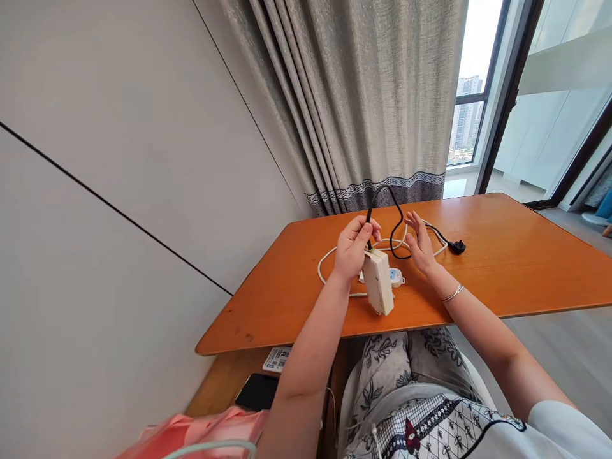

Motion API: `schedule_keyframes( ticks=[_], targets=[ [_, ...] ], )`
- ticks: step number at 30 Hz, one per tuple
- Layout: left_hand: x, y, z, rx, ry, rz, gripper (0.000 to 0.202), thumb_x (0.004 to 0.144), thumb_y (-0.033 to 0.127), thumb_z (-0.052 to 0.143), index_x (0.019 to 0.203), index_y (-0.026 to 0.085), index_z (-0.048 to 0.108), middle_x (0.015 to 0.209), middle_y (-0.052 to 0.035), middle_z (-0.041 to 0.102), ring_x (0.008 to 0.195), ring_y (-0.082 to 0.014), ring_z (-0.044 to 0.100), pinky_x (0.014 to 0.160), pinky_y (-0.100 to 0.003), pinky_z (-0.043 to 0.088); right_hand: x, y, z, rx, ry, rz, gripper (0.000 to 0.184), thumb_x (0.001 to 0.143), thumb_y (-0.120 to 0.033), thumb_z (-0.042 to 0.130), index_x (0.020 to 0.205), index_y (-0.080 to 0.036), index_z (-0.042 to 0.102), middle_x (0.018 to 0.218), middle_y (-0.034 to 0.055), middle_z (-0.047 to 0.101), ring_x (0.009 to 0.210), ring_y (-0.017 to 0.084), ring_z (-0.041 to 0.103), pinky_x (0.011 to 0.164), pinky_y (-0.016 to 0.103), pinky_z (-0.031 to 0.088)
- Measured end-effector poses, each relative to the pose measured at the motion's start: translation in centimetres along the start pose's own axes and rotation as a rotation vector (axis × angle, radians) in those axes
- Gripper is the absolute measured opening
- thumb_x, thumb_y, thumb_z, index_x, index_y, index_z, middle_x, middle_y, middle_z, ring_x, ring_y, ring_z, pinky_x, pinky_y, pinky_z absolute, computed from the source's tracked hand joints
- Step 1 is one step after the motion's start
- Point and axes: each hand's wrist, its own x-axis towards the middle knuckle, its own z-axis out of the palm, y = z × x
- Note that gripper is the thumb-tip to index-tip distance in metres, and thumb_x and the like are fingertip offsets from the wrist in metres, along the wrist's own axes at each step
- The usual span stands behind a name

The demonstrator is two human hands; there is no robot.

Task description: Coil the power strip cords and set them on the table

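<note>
Your left hand (352, 247) with fingers pinching a black cable (371, 206), just above a white box (378, 282) near the bench's (521, 258) front edge, your right hand (421, 247) spread beside the cable's loop.

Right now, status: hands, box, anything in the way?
Left hand gripping black cable atop white box. Right hand open near cable. White cord, power strip behind box.

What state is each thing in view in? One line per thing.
Left hand: closed on the black cord
Right hand: open
White box: upright, slightly tilted
Black cord: looped upward
Plug: unplugged, lying on the table
Power strip: partly hidden behind the box
White cord: loosely looped
Curtain: hanging in folds
Phone: screen dark
</note>
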Motion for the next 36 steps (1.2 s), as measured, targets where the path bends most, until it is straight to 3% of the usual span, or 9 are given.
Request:
schedule_keyframes(
  ticks=[3,6,9,15,17,20,23,29,36],
  targets=[
    [-1.0,1.1,-0.1,0.027,-0.163,-0.071,0.04,0.081,0.059,0.068,0.077,0.019,0.066,0.068,-0.0022,0.06,0.063,-0.0147,0.058,0.061,-0.028,0.051,0.4,-0.8,0.1,0.038,-0.035,0.036,0.065,0.096,-0.051,0.047,0.152,-0.023,0.029,0.142,0.0153,0.052,0.13,0.026,0.053,0.109,0.046,0.043],
    [-1.8,1.7,-0.2,0.036,-0.184,-0.121,0.037,0.081,0.056,0.07,0.078,0.019,0.067,0.069,-0.0029,0.06,0.063,-0.0151,0.058,0.058,-0.028,0.05,0.6,-1.2,0.0,0.039,-0.127,0.083,0.048,0.096,-0.044,0.048,0.14,-0.022,0.047,0.119,0.0121,0.064,0.112,0.024,0.062,0.1,0.044,0.05],
    [-2.2,1.6,-0.3,-0.042,-0.035,-0.138,0.03,0.083,0.049,0.069,0.085,0.019,0.066,0.07,-0.0022,0.06,0.063,-0.0143,0.059,0.058,-0.027,0.05,0.2,-1.7,-0.4,0.03,-0.174,0.085,0.035,0.098,-0.035,0.042,0.126,-0.021,0.058,0.108,0.0102,0.065,0.101,0.022,0.064,0.095,0.042,0.052],
    [-2.4,0.9,-1.0,-0.221,0.31,-0.027,0.024,0.084,0.043,0.07,0.084,0.02,0.064,0.071,-0.0005,0.059,0.06,-0.0097,0.055,0.057,-0.021,0.048,-2.0,-3.0,-1.3,0.058,-0.269,0.118,0.033,0.098,-0.034,0.042,0.121,-0.022,0.062,0.105,0.0093,0.068,0.097,0.022,0.064,0.091,0.04,0.053],
    [-2.7,0.8,-1.1,-0.243,0.375,-0.015,0.025,0.082,0.043,0.072,0.083,0.019,0.065,0.071,-0.0005,0.06,0.061,-0.0092,0.055,0.057,-0.02,0.047,-2.7,-3.5,-1.7,0.07,-0.173,0.108,0.035,0.098,-0.033,0.042,0.126,-0.023,0.061,0.102,0.0078,0.067,0.091,0.02,0.064,0.086,0.038,0.054],
    [-3.4,0.6,-0.9,-0.23,0.408,-0.044,0.03,0.079,0.046,0.074,0.082,0.018,0.065,0.07,-0.0006,0.062,0.061,-0.0092,0.056,0.058,-0.02,0.047,-3.1,-5.0,-2.6,0.011,0.095,0.045,0.037,0.098,-0.029,0.043,0.129,-0.024,0.062,0.087,0.0046,0.063,0.078,0.018,0.06,0.074,0.034,0.053],
    [-4.4,0.2,-0.6,-0.192,0.367,-0.084,0.035,0.076,0.05,0.076,0.078,0.018,0.063,0.067,0.0,0.062,0.059,-0.0097,0.057,0.058,-0.021,0.048,-3.3,-7.1,-3.7,-0.117,0.148,-0.071,0.036,0.098,-0.025,0.044,0.127,-0.023,0.066,0.078,0.0029,0.057,0.071,0.017,0.056,0.066,0.03,0.049],
    [-5.6,0.0,0.1,-0.136,0.205,-0.123,0.038,0.081,0.055,0.07,0.08,0.018,0.061,0.066,-0.0019,0.067,0.058,-0.0134,0.062,0.059,-0.025,0.051,-4.6,-11.2,-4.1,-0.378,-0.263,-0.18,0.039,0.096,-0.017,0.042,0.129,-0.017,0.064,0.078,0.0041,0.058,0.065,0.015,0.057,0.06,0.027,0.048],
    [-6.9,1.5,1.3,0.164,-0.041,-0.035,0.037,0.093,0.052,0.053,0.091,0.018,0.067,0.089,-0.01,0.075,0.087,-0.0216,0.07,0.081,-0.032,0.052,-5.5,-14.6,-3.4,-0.331,-0.333,-0.288,0.032,0.097,-0.015,0.042,0.125,-0.015,0.058,0.09,0.0088,0.065,0.077,0.018,0.065,0.065,0.027,0.052]
  ],
)
